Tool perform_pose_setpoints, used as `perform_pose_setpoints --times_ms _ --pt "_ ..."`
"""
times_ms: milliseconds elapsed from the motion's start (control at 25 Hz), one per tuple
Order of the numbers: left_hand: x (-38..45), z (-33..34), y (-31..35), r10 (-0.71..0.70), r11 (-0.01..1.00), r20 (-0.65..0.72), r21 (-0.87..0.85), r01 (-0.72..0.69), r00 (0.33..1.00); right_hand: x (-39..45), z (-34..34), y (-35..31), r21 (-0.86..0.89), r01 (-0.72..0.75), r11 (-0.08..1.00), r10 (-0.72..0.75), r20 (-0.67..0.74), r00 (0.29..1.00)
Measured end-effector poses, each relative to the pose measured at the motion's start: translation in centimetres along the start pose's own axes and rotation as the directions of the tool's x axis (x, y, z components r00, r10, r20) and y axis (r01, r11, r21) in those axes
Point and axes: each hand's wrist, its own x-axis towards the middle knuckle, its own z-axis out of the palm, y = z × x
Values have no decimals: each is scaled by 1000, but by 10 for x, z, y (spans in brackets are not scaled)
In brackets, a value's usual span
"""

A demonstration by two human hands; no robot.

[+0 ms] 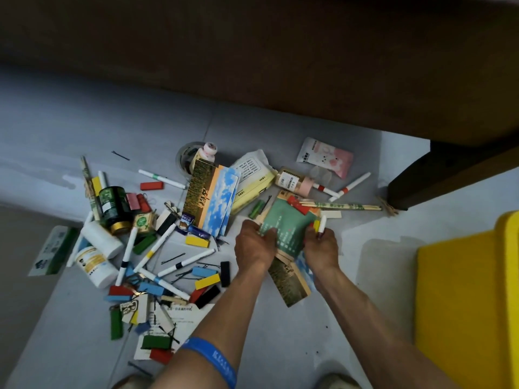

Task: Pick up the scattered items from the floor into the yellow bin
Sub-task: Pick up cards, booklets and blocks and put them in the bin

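My left hand (252,245) and my right hand (321,247) both grip a stack of cards topped by a green card (289,228), just above the grey floor. My right hand also holds a white marker and small red and yellow pieces against the stack's right edge. The yellow bin (466,299) stands at the right edge. Scattered items cover the floor to the left: white markers (185,263), coloured blocks (206,282), hairpins, a green jar (113,206), white bottles (95,265), and picture cards (209,197).
A dark wooden table fills the top, with its leg (438,175) at the right above the bin. A pink wipes packet (325,157), a pink-capped bottle (293,181) and chopsticks (342,206) lie beyond my hands. A green box (53,251) lies far left.
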Motion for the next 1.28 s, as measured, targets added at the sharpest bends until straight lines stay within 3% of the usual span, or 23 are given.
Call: perform_pose_setpoints --times_ms 120,320,440,640,760,1080,1200,1280 --pt "-7 4 -12 57 992 143 101 -71 988 1 2 -1 43 -83 996 80 75 994" --pt "-22 6 -13 51 994 255 83 -74 966 -28 17 14 -157 141 978 -131 76 988" --pt "-30 9 -11 45 998 301 34 -58 953 -38 18 16 -21 126 992 -122 133 984" --pt "-37 -2 -14 16 948 377 -300 106 926 -51 11 10 257 -62 964 -12 276 961" --pt "-45 -24 -13 10 883 416 -430 187 909 -68 6 3 344 -111 932 -26 369 929" --pt "-138 -68 37 245 869 353 -493 -43 903 -140 -66 -29 452 73 889 -228 298 927" --pt "-192 -66 77 399 845 360 -501 -186 843 -167 -129 -40 524 184 832 -323 186 928" --pt "-232 -54 110 521 819 373 -471 -327 768 -182 -182 -41 591 230 773 -331 65 942"
